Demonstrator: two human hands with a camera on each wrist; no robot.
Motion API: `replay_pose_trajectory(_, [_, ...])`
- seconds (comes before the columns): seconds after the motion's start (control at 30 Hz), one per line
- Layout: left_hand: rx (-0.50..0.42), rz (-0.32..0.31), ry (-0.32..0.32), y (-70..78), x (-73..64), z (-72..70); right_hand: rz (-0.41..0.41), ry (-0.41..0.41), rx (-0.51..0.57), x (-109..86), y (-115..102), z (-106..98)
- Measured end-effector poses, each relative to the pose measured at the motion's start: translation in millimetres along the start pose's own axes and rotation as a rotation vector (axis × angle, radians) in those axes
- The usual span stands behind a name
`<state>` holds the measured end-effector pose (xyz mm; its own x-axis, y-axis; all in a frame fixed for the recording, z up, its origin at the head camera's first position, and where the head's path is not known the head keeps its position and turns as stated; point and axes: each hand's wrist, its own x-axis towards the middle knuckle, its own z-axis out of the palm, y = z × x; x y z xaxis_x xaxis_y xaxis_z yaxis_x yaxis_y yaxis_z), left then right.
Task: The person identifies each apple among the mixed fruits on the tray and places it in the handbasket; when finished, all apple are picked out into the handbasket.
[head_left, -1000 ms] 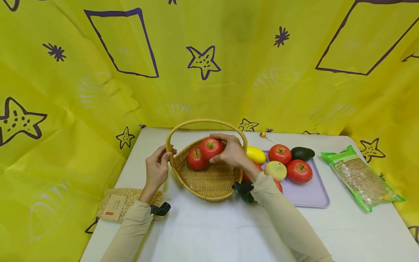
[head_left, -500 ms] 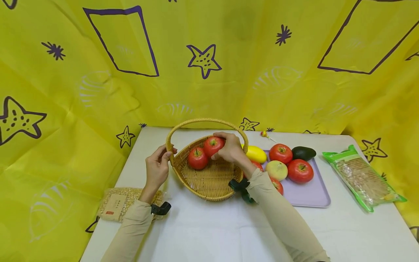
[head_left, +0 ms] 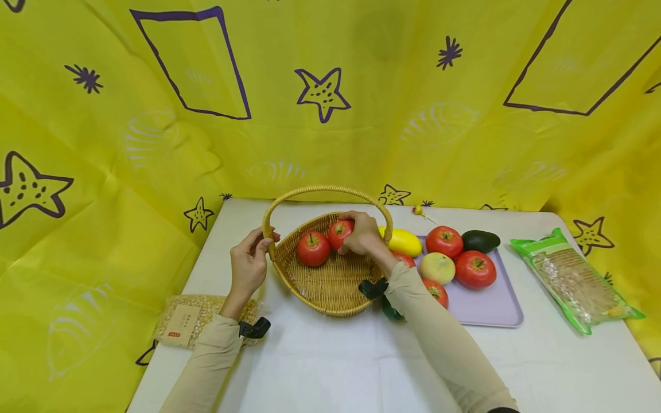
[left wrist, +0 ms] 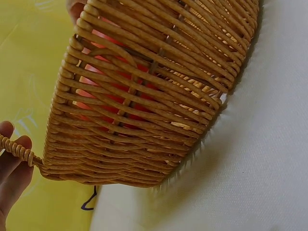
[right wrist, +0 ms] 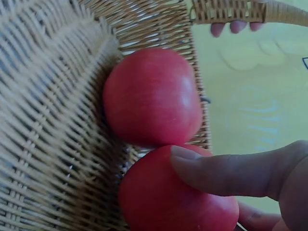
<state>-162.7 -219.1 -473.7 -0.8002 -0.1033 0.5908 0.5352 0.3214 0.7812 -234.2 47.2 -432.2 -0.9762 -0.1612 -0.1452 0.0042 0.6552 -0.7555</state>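
Note:
A wicker basket (head_left: 325,287) with an arched handle stands mid-table. My left hand (head_left: 250,265) pinches the left foot of that handle; in the left wrist view its fingertips (left wrist: 20,144) curl round the wound cane. Inside the basket, my right hand (head_left: 361,234) grips a red apple (head_left: 339,234), thumb on its near side. Another red apple (head_left: 312,249) lies to its left, and the right wrist view has the held apple (right wrist: 173,197) touching this other apple (right wrist: 153,96). The far fingers of my right hand are partly hidden.
Right of the basket, a lilac tray (head_left: 485,312) bears several red apples, a pale round fruit (head_left: 437,268), a yellow fruit (head_left: 405,242) and a dark green avocado (head_left: 480,241). A lollipop (head_left: 418,211) lies behind. Packaged bags lie far right (head_left: 578,281) and left (head_left: 181,321).
My right hand has moved a little to the right inside the basket, carrying the gripped apple away from the left apple's top side. My left hand stays on the handle.

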Motion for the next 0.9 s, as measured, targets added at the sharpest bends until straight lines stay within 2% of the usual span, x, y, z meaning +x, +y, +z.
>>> replay_pose_trajectory(0.17, [0.010,0.000,-0.004,0.6,-0.4,-0.6,0.010,-0.016,-0.062,4.0,4,5])
replay_pose_trajectory(0.37, [0.012,0.001,0.009,1.9,-0.3,1.5,-0.004,0.018,-0.063,4.6,6,5])
replay_pose_trajectory(0.67, [0.018,0.008,0.001,33.5,4.1,3.7,-0.021,0.045,-0.066,5.2,8,4])
replay_pose_trajectory(0.9, [0.029,0.015,0.007,35.2,4.5,4.1,-0.010,0.041,-0.050,4.3,7,5])
